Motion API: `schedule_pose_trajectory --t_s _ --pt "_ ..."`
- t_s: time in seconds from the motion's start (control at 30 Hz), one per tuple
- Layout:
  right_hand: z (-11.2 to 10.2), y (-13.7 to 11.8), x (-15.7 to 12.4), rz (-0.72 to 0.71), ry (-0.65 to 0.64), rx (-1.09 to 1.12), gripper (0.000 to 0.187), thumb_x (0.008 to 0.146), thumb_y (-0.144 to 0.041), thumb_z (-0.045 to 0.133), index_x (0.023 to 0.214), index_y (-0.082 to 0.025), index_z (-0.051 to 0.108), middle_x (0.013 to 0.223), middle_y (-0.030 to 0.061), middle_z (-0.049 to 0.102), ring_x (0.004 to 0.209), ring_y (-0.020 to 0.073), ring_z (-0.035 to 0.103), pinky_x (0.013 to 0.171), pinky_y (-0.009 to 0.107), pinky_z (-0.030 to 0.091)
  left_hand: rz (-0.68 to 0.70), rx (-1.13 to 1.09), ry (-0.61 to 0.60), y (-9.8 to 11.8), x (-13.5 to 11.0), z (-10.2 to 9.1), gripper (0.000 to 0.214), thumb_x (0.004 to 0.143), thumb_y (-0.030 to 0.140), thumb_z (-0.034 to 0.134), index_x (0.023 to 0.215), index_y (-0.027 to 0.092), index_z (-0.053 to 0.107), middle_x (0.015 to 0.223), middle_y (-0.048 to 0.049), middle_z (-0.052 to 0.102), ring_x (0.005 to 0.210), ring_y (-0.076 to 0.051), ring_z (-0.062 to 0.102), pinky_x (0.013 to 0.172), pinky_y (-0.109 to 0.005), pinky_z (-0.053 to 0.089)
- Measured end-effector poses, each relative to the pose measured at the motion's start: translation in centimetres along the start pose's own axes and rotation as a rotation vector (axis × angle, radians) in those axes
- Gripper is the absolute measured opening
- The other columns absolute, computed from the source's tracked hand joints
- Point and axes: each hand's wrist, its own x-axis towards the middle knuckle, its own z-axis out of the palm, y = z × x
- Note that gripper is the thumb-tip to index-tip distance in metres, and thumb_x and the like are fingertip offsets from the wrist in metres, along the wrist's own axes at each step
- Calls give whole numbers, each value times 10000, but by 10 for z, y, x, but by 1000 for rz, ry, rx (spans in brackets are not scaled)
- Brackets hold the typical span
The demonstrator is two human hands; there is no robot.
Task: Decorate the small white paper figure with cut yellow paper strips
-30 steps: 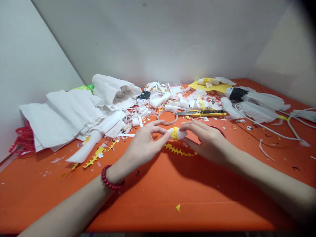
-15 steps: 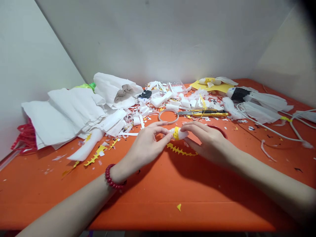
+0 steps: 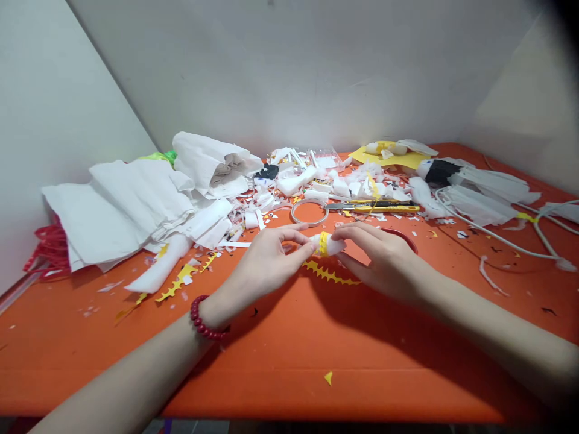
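Observation:
Between my two hands is a small white roll with a jagged yellow paper band (image 3: pixel 323 243) around it. My left hand (image 3: pixel 274 256) pinches its left end between thumb and fingertips. At the other end, my right hand (image 3: pixel 377 253) grips the white part with thumb and fingers. Just below the roll lies a yellow paper strip with a toothed edge (image 3: pixel 332 274). Behind my hands are a roll of tape (image 3: pixel 309 212) and a yellow box cutter (image 3: pixel 384 207). A red curved handle (image 3: pixel 404 239) shows partly behind my right hand.
Stacked white sheets (image 3: pixel 122 205) and a rolled white bundle (image 3: pixel 212 163) lie at the left. White scraps (image 3: pixel 298 181) cover the back of the orange table (image 3: pixel 289 355). At the right are a white and black paper piece (image 3: pixel 446 173) and a white cord (image 3: pixel 493 232).
Both hands hold the banded roll in almost the same place. The roll has turned very slightly, and the view has shifted a little.

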Motion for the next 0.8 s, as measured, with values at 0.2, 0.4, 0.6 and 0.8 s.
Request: schedule_pose_trajectory --t_s 0.2,0.4,0.6,0.8 --pt "1 5 0 70 12 4 204 764 -93 510 942 -193 515 924 73 637 802 179 611 690 284 493 47 23 -1 0 4 -2 251 820 361 505 771 164 653 1206 -90 575 1120 -229 520 920 -379 413" --pt "4 22 2 283 35 -51 96 752 -157 529 844 -180 546 806 59 647 680 179 607 587 286 477 -25 5 23 1 4 -4 239 811 371 505 836 160 614 855 -65 677 751 -176 634 680 -311 507" --pt "2 25 5 332 130 47 80 762 -183 548 842 -184 549 823 36 659 726 169 619 640 283 481 -130 -210 -31 -4 6 -9 224 779 371 559 804 152 600 812 -75 681 764 -179 656 735 -321 529" --pt "-1 26 4 351 162 65 106 770 -199 549 873 -175 555 845 50 661 736 172 623 642 288 494 -211 -331 -20 1 7 -12 193 778 342 579 807 153 555 791 -53 670 751 -146 652 750 -304 530"
